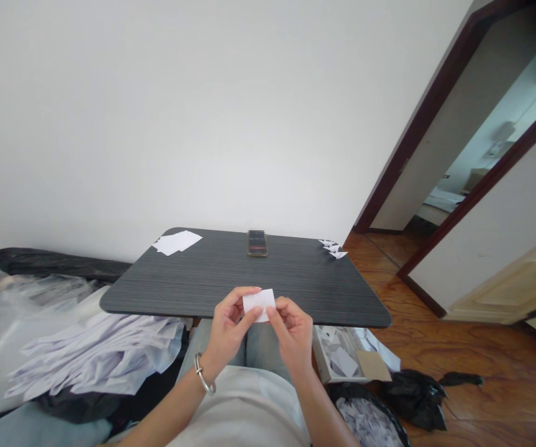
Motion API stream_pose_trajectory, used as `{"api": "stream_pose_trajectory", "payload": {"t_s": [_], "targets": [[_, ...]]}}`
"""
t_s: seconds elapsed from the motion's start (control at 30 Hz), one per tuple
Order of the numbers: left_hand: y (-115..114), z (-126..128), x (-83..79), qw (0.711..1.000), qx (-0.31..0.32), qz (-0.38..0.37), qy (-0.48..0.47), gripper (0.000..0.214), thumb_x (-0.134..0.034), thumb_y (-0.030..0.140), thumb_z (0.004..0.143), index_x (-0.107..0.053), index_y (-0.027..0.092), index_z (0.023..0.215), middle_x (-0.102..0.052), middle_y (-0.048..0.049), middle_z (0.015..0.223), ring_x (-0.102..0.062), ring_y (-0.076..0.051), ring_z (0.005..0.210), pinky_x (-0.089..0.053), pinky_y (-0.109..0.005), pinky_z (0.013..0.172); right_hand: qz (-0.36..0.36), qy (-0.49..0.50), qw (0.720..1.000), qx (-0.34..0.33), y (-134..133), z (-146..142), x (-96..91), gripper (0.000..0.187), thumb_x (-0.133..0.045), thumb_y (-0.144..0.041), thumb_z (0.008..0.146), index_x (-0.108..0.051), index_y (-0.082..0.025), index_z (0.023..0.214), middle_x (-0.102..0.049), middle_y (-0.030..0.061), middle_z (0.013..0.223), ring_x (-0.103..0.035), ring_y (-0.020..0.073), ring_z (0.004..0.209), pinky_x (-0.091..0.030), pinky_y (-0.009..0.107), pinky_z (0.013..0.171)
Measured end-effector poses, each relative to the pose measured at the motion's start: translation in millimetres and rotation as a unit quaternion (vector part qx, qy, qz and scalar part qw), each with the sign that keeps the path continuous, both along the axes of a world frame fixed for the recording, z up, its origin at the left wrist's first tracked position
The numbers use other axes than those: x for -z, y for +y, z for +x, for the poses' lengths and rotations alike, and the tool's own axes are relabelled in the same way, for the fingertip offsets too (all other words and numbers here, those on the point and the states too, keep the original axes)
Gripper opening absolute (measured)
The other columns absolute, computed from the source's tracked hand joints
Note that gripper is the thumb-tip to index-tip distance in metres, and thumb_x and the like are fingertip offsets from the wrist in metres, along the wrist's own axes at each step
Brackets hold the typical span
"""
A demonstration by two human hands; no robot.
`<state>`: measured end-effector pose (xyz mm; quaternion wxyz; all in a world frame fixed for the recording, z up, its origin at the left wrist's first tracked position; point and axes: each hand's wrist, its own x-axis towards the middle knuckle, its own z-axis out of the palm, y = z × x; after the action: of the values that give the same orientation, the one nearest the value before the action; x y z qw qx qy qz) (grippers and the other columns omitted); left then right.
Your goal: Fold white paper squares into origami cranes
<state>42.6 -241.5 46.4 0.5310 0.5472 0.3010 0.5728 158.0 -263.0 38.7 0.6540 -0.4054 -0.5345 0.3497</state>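
Note:
Between my two hands is a small white piece of paper, held up just over the near edge of the dark table. My left hand pinches its left side, thumb in front and fingers behind. On the right side, my right hand grips it the same way, with the thumb near the lower corner. Whether the paper is folded I cannot tell. Loose white sheets lie at the table's far left. Several small pointed folded papers stand in a row at the far right.
A phone rests near the table's back edge against the wall. Left of the table is a heap of white cloth. To the right are a box of papers, a bag of paper scraps and a black plastic bag.

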Motion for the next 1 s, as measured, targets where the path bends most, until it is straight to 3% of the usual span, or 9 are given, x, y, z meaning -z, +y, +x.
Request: {"api": "stream_pose_trajectory", "payload": {"t_s": [0.63, 0.77, 1.0], "targets": [[-0.9, 2.2, -3.3, 1.0, 0.001, -0.014, -0.015, 0.025, -0.064, 0.02, 0.07, -0.057, 0.016, 0.094, -0.059, -0.0007, 0.074, -0.053, -0.01, 0.065, -0.044, -0.018, 0.059, 0.004, 0.016, 1.0, 0.003, 2.8, 1.0, 1.1, 0.028, -0.045, -0.032, 0.083, -0.049, -0.017, 0.059, -0.043, -0.0033, 0.053, -0.04, 0.0101, 0.051, -0.032, 0.021, 0.049], [1.6, 1.8, -1.9, 1.0, -0.003, -0.008, 0.006, 0.026, -0.063, 0.021, 0.071, -0.057, 0.015, 0.095, -0.06, -0.0019, 0.076, -0.055, -0.011, 0.067, -0.045, -0.019, 0.06, -0.046, 0.011, 0.998, -0.043, 5.2, 1.3, 1.4, 0.018, -0.053, -0.03, 0.078, -0.053, -0.016, 0.066, -0.052, -0.0017, 0.059, -0.048, 0.011, 0.053, -0.039, 0.022, 0.052], [3.6, 1.0, 4.5, 0.992, -0.062, 0.048, 0.102, 0.025, -0.06, 0.022, 0.074, -0.057, 0.014, 0.097, -0.062, -0.006, 0.088, -0.058, -0.015, 0.075, -0.047, -0.023, 0.067, -0.071, 0.003, 0.997, -0.032, 8.9, 0.9, 4.5, 0.018, -0.055, -0.029, 0.076, -0.053, -0.016, 0.064, -0.054, -0.002, 0.055, -0.051, 0.0102, 0.048, -0.04, 0.021, 0.048]]}}
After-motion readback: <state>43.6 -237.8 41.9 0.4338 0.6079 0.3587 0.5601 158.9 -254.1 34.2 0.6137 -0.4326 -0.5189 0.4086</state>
